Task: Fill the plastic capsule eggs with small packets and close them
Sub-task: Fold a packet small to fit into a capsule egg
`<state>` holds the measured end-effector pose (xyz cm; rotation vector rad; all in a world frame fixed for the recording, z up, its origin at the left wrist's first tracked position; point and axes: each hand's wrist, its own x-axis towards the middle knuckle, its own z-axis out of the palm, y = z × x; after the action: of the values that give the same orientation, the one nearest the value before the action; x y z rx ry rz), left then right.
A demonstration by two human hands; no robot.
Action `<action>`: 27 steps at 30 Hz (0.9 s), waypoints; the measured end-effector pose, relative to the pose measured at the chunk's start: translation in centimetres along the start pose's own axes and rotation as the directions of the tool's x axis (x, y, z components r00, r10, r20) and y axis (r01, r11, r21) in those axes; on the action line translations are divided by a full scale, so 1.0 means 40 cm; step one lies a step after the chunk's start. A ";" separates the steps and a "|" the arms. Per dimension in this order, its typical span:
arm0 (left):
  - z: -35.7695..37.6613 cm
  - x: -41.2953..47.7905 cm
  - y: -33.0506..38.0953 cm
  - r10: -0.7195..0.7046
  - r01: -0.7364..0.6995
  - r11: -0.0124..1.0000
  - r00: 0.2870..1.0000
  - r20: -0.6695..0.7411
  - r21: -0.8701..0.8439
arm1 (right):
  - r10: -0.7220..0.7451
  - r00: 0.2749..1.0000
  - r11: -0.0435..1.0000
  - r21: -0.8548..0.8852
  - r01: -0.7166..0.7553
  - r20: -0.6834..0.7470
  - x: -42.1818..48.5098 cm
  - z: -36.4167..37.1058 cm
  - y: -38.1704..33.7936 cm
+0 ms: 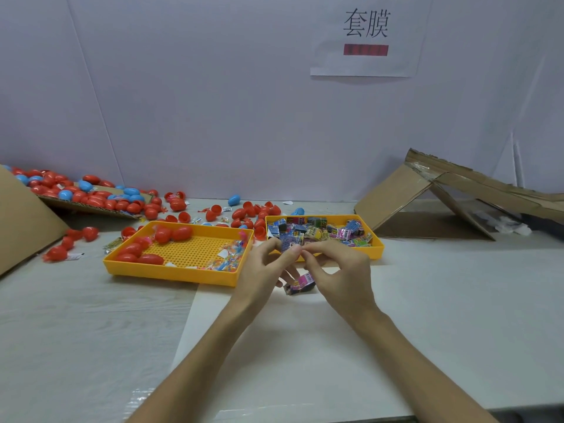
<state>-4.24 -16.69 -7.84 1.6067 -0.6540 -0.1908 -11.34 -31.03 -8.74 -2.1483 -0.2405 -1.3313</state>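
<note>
Working right at the near rim of the packet tray [378, 250], with the left hand [264, 267] and the right hand [338, 270] brought fingertip to fingertip. Pinching narrow on both sides, thumb against forefinger, around one small dark packet [288, 243]; hard to separate it from the heap in the tray just behind, so calling it a packet with some caution. Holding it lifted off the table, most likely to square or fold it down to egg size before loading.

Spotting a pink packet [302, 282] directly under the hands, on the near side of the packet tray. Parked close, by the look of it, as the next one to go in.

No egg in either hand yet. Looking left of the packet tray: an egg tray [171, 271] set rim to rim beside it, with red eggs [171, 235] gathered at its far and left edges and clear sachets [229, 261] of coloured bits on the side nearest the packet tray. Sensible layout, with shells and fillings both a short reach from where the hands meet.

Further back and left of the packet tray, loose eggs [244, 213], red and blue, scattered along the wall and spilling from a cardboard box [27, 227]. To the right of the packet tray, a flattened carton [396, 193], well apart from the work.

Judging the step: packet picked and being readied, filling and closing not yet begun. Next, reaching left for an open shell.
</note>
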 end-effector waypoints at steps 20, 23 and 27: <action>-0.020 -0.003 0.011 0.106 -0.131 0.976 0.984 0.145 0.172 | 0.006 0.992 0.995 -0.100 0.007 0.125 0.003 -0.002 -0.001; -0.028 -0.001 0.015 0.085 -0.114 0.976 0.983 0.160 0.183 | 0.007 0.992 0.995 -0.096 0.005 0.127 0.003 0.000 -0.002; -0.027 0.000 0.022 0.068 -0.086 0.990 0.986 0.153 0.111 | 0.005 0.990 0.995 -0.099 0.009 0.142 0.002 0.003 0.000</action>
<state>-3.98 -15.77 -6.83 1.6873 -0.8551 -0.2201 -11.20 -30.99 -8.73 -2.3308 -0.2369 -1.2157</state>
